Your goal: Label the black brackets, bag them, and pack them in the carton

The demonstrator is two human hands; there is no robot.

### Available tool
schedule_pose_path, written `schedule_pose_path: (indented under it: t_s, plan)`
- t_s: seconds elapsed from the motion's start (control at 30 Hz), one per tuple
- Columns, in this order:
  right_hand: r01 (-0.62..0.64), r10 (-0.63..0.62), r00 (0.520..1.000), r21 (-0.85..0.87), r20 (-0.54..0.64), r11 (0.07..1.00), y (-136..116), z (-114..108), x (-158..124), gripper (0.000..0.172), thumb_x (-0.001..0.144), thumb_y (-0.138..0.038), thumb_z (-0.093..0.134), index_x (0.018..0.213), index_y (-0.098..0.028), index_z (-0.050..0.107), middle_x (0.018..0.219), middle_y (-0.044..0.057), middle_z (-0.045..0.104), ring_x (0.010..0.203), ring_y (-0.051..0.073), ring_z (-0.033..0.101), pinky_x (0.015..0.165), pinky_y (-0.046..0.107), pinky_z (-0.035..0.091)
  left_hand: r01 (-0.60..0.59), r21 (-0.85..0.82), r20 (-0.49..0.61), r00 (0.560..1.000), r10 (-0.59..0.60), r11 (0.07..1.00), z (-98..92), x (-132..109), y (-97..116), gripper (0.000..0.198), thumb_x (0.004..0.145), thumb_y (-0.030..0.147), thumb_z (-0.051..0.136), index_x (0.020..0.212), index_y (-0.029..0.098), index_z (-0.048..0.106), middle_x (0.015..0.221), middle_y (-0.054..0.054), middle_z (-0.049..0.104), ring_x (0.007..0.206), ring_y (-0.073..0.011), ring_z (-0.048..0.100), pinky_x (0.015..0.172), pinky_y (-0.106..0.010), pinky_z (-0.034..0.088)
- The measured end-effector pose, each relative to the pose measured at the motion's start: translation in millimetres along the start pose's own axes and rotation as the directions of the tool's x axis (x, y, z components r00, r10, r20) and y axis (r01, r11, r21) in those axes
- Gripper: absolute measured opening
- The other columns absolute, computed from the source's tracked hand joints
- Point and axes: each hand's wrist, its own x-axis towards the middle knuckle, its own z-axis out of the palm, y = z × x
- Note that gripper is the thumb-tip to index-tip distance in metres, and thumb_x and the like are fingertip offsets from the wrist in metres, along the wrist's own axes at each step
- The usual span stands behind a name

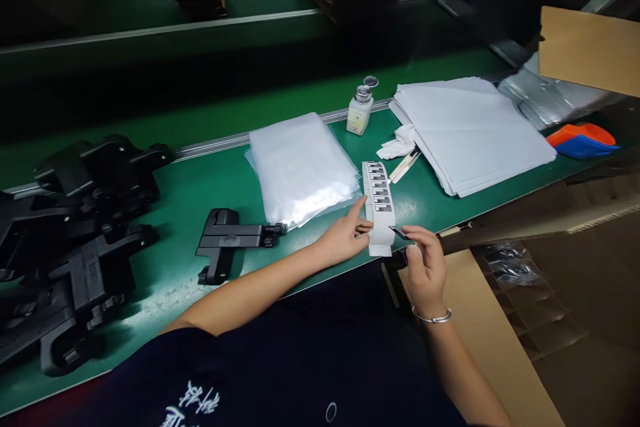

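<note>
A white strip of labels (383, 230), with several black-and-white printed stickers on its far half, lies at the front edge of the green table. My left hand (345, 237) rests at the strip's left side, its index finger stretched onto the edge and the other fingers loosely bent. Just right of the strip, my right hand (426, 263) pinches a small dark label (399, 232) between thumb and fingers, raised over the strip's near end. A black plastic bracket (227, 240) lies left of my left hand. Behind it is a stack of clear plastic bags (305, 170).
Several black plastic parts (90, 267) are piled at the left. A small pump bottle (359, 113) stands behind a crumpled white cloth (399, 143) and a cutter knife (404, 165). White sheets (475, 133) and orange-and-blue scoops (583, 140) lie right. Cardboard (495, 320) lies below the table edge.
</note>
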Motion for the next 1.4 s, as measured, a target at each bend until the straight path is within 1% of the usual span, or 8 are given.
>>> schedule_pose_path:
  t_s: [0.1, 0.23, 0.33, 0.43, 0.57, 0.7, 1.0, 1.4]
  plan:
    - [-0.244, 0.222, 0.931, 0.041, 0.290, 0.969, 10.2, 10.6, 2.3, 0.026, 0.093, -0.034, 0.048, 0.114, -0.022, 0.058, 0.125, 0.012, 0.061, 0.114, 0.025, 0.059, 0.096, 0.046, 0.047, 0.017, 0.473, -0.130, 0.990, 0.051, 0.881, -64.2, -39.2, 2.4, 0.060, 0.086, 0.027, 0.047, 0.145, 0.024, 0.038, 0.124, -0.007, 0.067, 0.112, -0.0259, 0.063, 0.097, -0.041, 0.048]
    - [-0.270, 0.263, 0.956, 0.046, 0.127, 0.962, 13.9, 22.6, 16.9, 0.024, 0.090, -0.038, 0.053, 0.101, -0.019, 0.062, 0.123, 0.013, 0.061, 0.115, 0.027, 0.057, 0.101, 0.050, 0.042, 0.089, 0.656, -0.286, 0.949, 0.137, 0.750, -173.3, -101.1, -36.6, 0.040, 0.089, 0.034, 0.044, 0.120, 0.021, 0.065, 0.127, -0.007, 0.065, 0.128, -0.0284, 0.051, 0.110, -0.048, 0.036]
    - [-0.222, 0.216, 0.973, 0.081, 0.079, 0.972, -9.7, 38.7, 33.4, 0.017, 0.087, -0.036, 0.057, 0.084, -0.020, 0.062, 0.118, 0.011, 0.062, 0.114, 0.027, 0.056, 0.102, 0.051, 0.038, 0.104, 0.571, -0.294, 0.952, 0.085, 0.814, -203.6, -139.4, -77.3, 0.038, 0.091, 0.035, 0.043, 0.119, 0.021, 0.065, 0.136, -0.007, 0.057, 0.137, -0.0261, 0.041, 0.114, -0.046, 0.031]
    - [-0.185, 0.138, 0.943, 0.136, 0.303, 0.973, -48.3, 75.0, 41.5, 0.017, 0.086, -0.034, 0.057, 0.076, -0.021, 0.061, 0.116, 0.009, 0.062, 0.116, 0.027, 0.054, 0.104, 0.049, 0.036, 0.132, 0.460, -0.420, 0.904, 0.084, 0.878, -175.6, -152.0, -98.8, 0.039, 0.094, 0.027, 0.034, 0.123, 0.019, 0.060, 0.137, -0.010, 0.052, 0.137, -0.0229, 0.039, 0.115, -0.046, 0.030]
    - [-0.192, 0.070, 0.790, 0.137, 0.609, 0.972, -88.8, 140.2, 35.9, 0.016, 0.084, -0.032, 0.056, 0.072, -0.022, 0.061, 0.119, 0.008, 0.061, 0.125, 0.028, 0.047, 0.106, 0.048, 0.032, 0.160, 0.315, -0.594, 0.802, 0.063, 0.935, -118.3, -147.4, -96.5, 0.036, 0.094, 0.019, 0.033, 0.122, 0.017, 0.057, 0.131, -0.011, 0.051, 0.133, -0.0215, 0.040, 0.114, -0.045, 0.031]
    - [-0.217, 0.127, 0.693, 0.037, 0.710, 0.975, -98.4, 177.5, 29.4, 0.014, 0.076, -0.029, 0.057, 0.065, -0.022, 0.059, 0.113, 0.008, 0.063, 0.116, 0.029, 0.051, 0.103, 0.050, 0.033, 0.131, 0.235, -0.660, 0.749, 0.059, 0.963, -97.6, -145.1, -91.5, 0.033, 0.095, 0.019, 0.036, 0.122, 0.019, 0.054, 0.130, -0.011, 0.049, 0.130, -0.0220, 0.040, 0.113, -0.044, 0.033]
    - [-0.217, 0.207, 0.575, -0.097, 0.791, 0.971, -104.3, 179.9, 41.3, 0.017, 0.075, -0.033, 0.060, 0.063, -0.021, 0.061, 0.107, 0.008, 0.062, 0.109, 0.027, 0.053, 0.098, 0.046, 0.036, 0.100, 0.234, -0.657, 0.749, 0.082, 0.967, -100.6, -146.3, -91.4, 0.032, 0.094, 0.016, 0.036, 0.121, 0.018, 0.053, 0.129, -0.011, 0.049, 0.128, -0.0250, 0.040, 0.111, -0.046, 0.035]
    - [-0.198, 0.230, 0.564, -0.140, 0.793, 0.970, -106.2, 183.7, 43.5, 0.019, 0.074, -0.036, 0.061, 0.062, -0.021, 0.062, 0.104, 0.008, 0.064, 0.104, 0.028, 0.055, 0.098, 0.048, 0.034, 0.081, 0.255, -0.658, 0.745, 0.112, 0.964, -100.2, -145.3, -93.6, 0.033, 0.093, 0.015, 0.036, 0.120, 0.017, 0.054, 0.130, -0.012, 0.049, 0.131, -0.0260, 0.039, 0.111, -0.047, 0.035]
